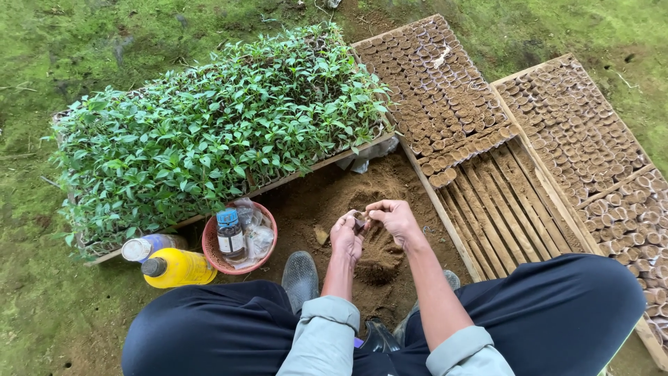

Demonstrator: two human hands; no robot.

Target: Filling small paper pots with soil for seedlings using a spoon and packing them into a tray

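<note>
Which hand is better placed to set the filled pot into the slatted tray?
Likely the right hand: it is nearer the slatted tray on that side. The left hand grips the pot.

— What do I have besides the work itself?
— Seedling tray (209, 132) at upper left. Below it, a red basket (212, 254) holding a jar (229, 233), with a yellow bottle (177, 268) just beside.
— And right?
— Wooden trays (487, 202) filled with small pots (438, 83).
</note>
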